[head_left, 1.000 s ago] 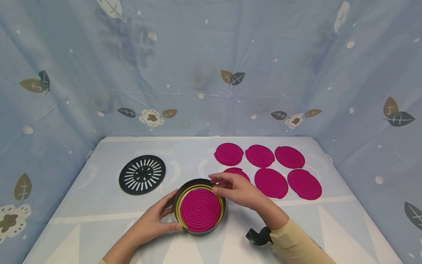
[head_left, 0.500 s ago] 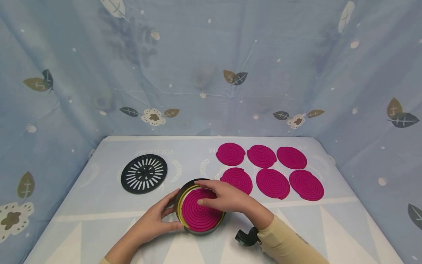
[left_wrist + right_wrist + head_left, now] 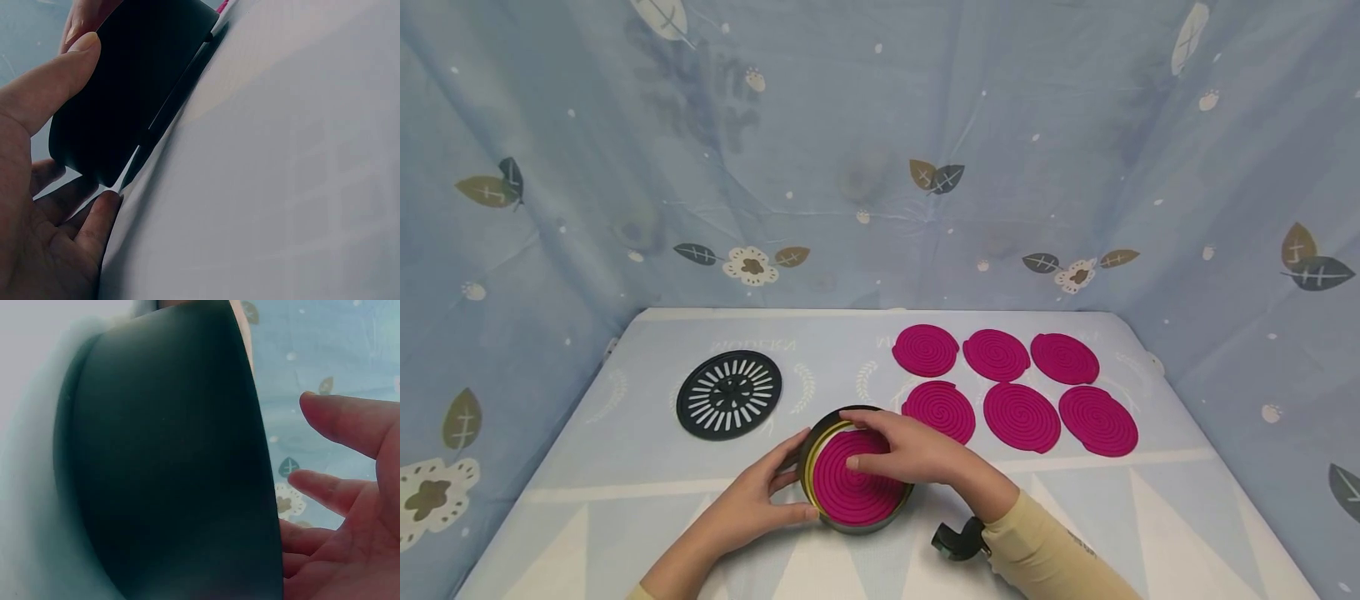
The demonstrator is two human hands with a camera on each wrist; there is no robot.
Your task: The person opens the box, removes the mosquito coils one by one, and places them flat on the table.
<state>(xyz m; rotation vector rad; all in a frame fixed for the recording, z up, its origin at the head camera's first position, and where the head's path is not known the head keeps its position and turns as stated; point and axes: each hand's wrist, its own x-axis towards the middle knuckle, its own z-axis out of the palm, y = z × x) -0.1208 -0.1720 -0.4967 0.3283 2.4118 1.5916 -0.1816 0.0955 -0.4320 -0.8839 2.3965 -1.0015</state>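
A round black mosquito coil holder (image 3: 848,527) with a yellow inner ring stands on the table, a pink spiral mosquito coil (image 3: 853,492) lying inside it. My left hand (image 3: 758,502) grips the holder from the left, thumb at the near rim and fingers along the side. In the left wrist view the holder's dark side wall (image 3: 134,81) sits between thumb and fingers. My right hand (image 3: 906,450) reaches over the holder from the right with fingers relaxed. Its thumb is above the coil and its fingertips reach the far rim; some fingers are hidden behind the wall in the right wrist view.
A black slotted lid (image 3: 730,395) lies at the left of the table (image 3: 625,517). Several pink mosquito coils (image 3: 1022,417) lie in two rows at the back right; the nearest (image 3: 942,408) is close to my right hand. A patterned blue curtain (image 3: 865,108) encloses the table.
My right hand has moved left from the holder's right rim to over the coil in it, uncovering more of the coil behind. The left hand keeps its grip; the view has shifted slightly.
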